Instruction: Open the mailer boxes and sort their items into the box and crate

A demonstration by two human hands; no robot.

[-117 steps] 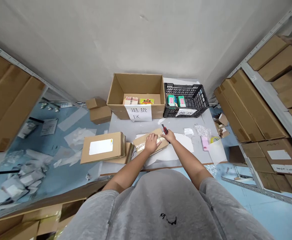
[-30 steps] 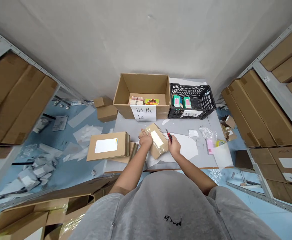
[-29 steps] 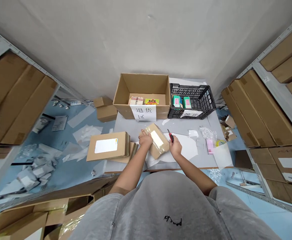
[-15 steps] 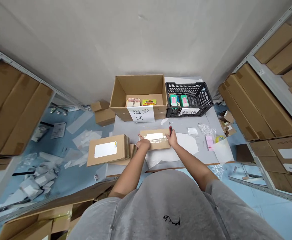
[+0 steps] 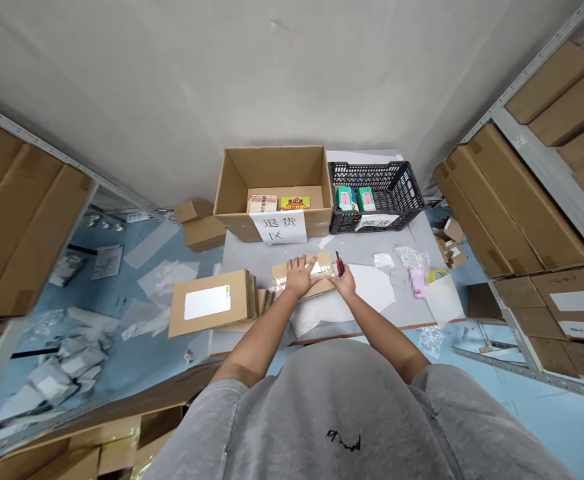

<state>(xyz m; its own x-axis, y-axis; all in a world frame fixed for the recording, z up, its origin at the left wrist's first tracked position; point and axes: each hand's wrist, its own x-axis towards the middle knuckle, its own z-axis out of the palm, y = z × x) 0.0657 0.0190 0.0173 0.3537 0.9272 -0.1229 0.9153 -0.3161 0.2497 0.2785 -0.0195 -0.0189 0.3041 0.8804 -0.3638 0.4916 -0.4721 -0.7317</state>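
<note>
Resting the left hand (image 5: 299,277) on a taped box (image 5: 325,267) (with a wide grip), holding a red-and-black cutter (image 5: 341,265) in the grip of the right hand (image 5: 345,283).

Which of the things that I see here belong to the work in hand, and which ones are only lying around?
In use:
taped carton, under the spread left hand
red-and-black cutter, in the right hand

Apparently just lying about:
clear plastic wrap
yellow roll
small white paper scrap
loose white sheets on the floor
</note>
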